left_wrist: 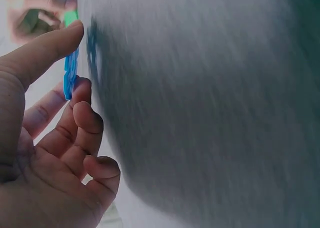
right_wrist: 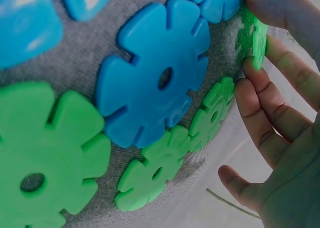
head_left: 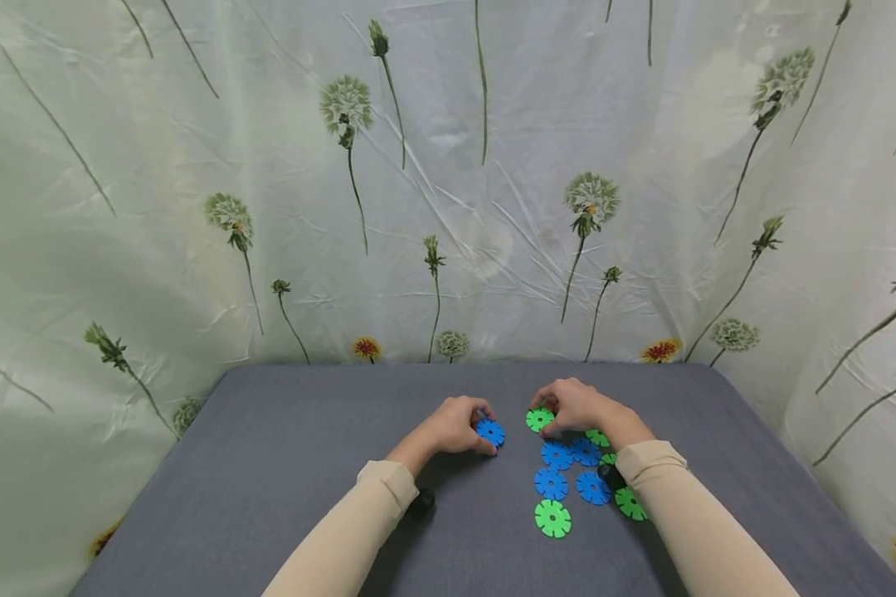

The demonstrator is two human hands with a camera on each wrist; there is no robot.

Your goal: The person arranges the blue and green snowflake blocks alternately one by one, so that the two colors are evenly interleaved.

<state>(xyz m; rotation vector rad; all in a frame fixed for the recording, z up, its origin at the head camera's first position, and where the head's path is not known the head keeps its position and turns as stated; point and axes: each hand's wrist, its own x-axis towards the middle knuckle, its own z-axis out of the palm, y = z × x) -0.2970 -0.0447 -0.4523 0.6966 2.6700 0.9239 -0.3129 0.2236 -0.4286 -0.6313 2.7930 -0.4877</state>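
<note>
Between thumb and fingers my left hand [head_left: 457, 424] pinches a blue notched disc [head_left: 490, 432], a flat plastic piece with slots round its rim. In the left wrist view that disc shows edge-on, raised over its shadow on the cloth. My right hand [head_left: 577, 406], farther right, pinches a green notched disc [head_left: 541, 419] by its edges. The right wrist view shows this green disc [right_wrist: 259, 43] tilted between thumb and fingertips. Just below the right hand lie several blue discs [head_left: 557, 455], and a green disc [head_left: 596, 437] is partly hidden by the wrist.
Nearest me lies a green disc [head_left: 552, 518], with another green disc [head_left: 630, 503] beside the right sleeve. Dark wrist cameras [head_left: 421, 502] hang under both wrists. A grey cloth-covered table [head_left: 306, 464] runs back to a flower-printed curtain [head_left: 448, 182].
</note>
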